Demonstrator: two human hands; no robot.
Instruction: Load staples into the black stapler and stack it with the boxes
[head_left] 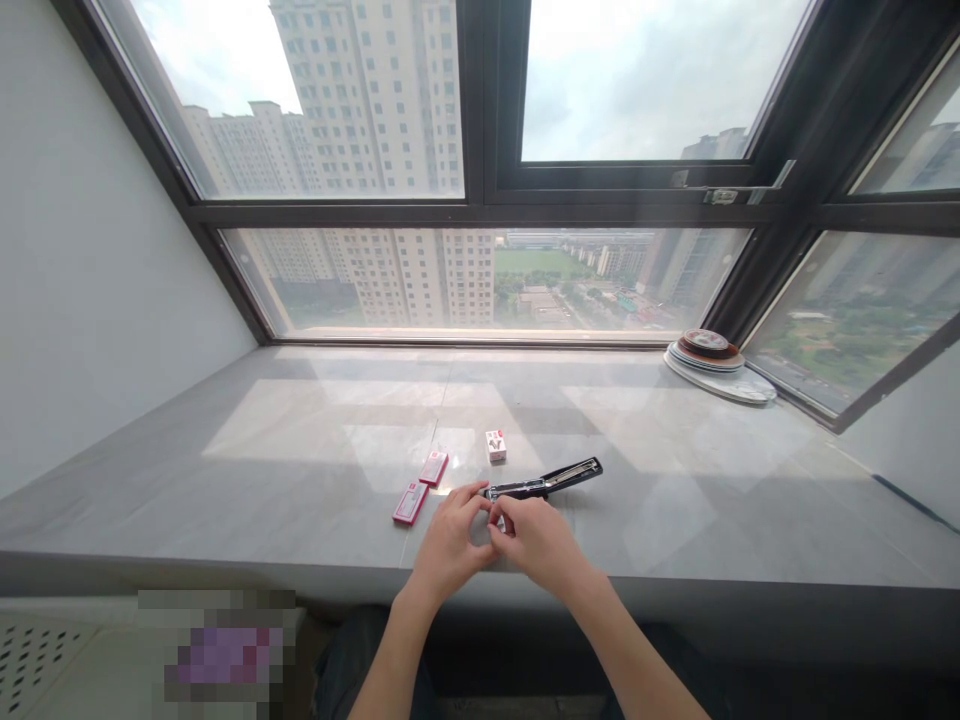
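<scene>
A black stapler [574,475] lies opened out on the grey stone ledge, its long arm swung back to the right and its metal channel showing. Just in front of its left end, my left hand [451,535] has its fingers curled, the fingertips against or very near the stapler. My right hand [541,540] is closed in a pinch, with thumb and fingers meeting the left fingertips. Whatever lies between the fingers is too small or too hidden to name. Behind the stapler stands a small white and red box [496,446].
Two flat pink-red packets, a nearer one [410,503] and a farther one [434,468], lie left of the hands. Stacked plates [705,360] sit at the back right by the window frame [480,215]. The ledge's front edge [675,578] runs under my forearms.
</scene>
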